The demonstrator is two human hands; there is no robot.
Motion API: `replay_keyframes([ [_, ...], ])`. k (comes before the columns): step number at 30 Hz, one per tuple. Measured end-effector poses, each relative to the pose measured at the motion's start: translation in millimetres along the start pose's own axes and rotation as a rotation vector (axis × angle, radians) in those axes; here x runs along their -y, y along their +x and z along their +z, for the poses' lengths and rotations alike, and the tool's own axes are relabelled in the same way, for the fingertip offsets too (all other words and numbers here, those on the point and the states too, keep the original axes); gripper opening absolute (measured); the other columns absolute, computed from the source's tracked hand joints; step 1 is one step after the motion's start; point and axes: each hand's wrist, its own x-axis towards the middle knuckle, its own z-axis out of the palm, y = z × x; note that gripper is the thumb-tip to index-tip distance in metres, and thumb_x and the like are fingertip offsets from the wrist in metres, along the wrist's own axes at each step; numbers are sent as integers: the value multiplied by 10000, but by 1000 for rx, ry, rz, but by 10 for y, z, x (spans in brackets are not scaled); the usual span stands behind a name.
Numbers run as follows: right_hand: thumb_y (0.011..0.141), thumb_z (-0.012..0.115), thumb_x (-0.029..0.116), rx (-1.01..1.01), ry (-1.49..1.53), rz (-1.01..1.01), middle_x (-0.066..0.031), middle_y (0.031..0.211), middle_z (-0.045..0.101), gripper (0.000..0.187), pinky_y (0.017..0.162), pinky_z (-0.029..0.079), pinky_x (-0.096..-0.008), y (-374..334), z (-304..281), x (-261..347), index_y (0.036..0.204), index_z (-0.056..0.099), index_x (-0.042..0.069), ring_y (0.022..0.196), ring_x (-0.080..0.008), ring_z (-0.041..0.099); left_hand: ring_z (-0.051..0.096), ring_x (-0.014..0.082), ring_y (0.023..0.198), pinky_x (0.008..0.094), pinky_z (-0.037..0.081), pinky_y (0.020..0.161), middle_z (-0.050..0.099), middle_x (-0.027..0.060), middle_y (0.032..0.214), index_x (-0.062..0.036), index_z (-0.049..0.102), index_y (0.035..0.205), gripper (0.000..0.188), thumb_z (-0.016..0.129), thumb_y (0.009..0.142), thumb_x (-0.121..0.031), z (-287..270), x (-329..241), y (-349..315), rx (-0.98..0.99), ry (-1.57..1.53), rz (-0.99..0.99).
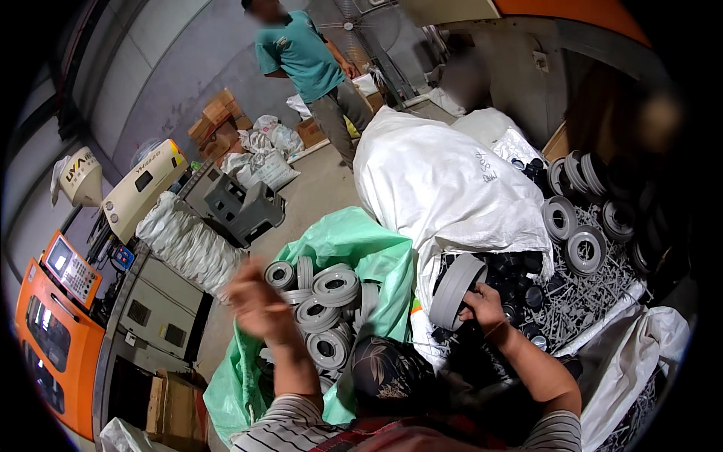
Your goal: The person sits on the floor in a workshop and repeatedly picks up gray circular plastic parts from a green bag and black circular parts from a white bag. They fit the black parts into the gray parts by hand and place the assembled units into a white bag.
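My right hand [486,309] grips a grey ribbed plastic ring [454,292] by its edge, fingers wrapped over the rim. The ring is tilted on its side above a heap of small black plastic caps [518,273]. On the left, my left hand [260,300] is raised and smeared by motion, so its fingers cannot be made out. Beside that hand an open green woven sack [369,237] holds several grey round plastic parts [335,286] with holes in their centres.
A big white sack [444,177] lies ahead. More grey rings [585,250] rest on scattered thin grey plastic pieces [568,305] at right. A person in a teal shirt [305,56] stands beyond a grey step stool [242,207]. An orange and cream machine [64,339] stands left.
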Motion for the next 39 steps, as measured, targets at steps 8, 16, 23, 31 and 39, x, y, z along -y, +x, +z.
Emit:
replay_keyframes([
  [8, 590, 714, 131, -37, -986, -807, -226, 1118, 534, 633, 944, 387, -425, -137, 6, 74, 1177, 523, -7, 1052, -380, 493, 540, 122, 984, 268, 437, 852, 567, 61, 1132, 36, 471, 1252, 503, 583, 903, -308, 1204, 477, -1707, 599, -580, -1284],
  [16, 595, 671, 154, -29, -764, -651, -167, 951, 623, 443, 741, 497, -364, 132, -223, -216, 1009, 618, 5, 827, -330, 617, 531, 89, 968, 257, 439, 835, 548, 14, 1072, -37, 398, 1243, 553, 680, 768, -37, 1346, 438, -2125, 763, -751, -1181],
  [23, 678, 729, 153, -159, -654, -598, -186, 1029, 625, 539, 775, 500, -312, 77, -26, -92, 1141, 535, -41, 930, -244, 627, 531, 125, 991, 282, 429, 869, 560, 47, 1082, -30, 461, 1220, 590, 734, 698, -65, 1391, 400, -2021, 802, -604, -1344],
  [31, 813, 622, 172, 108, -203, -271, -77, 847, 650, 252, 682, 510, -323, 242, -135, -262, 1027, 593, 44, 793, -199, 633, 495, 163, 1101, 303, 375, 956, 534, 81, 1195, -19, 382, 1327, 732, 743, 693, -77, 1384, 320, -2052, 850, -413, -960],
  [39, 868, 541, 230, 302, -115, -313, -96, 1026, 621, 232, 623, 517, -347, 142, -149, -185, 984, 597, 37, 721, -221, 633, 378, 334, 1277, 388, 300, 1055, 359, 184, 1402, -8, 285, 1382, 780, 706, 734, -108, 1025, 23, -1779, 966, -91, -454],
])
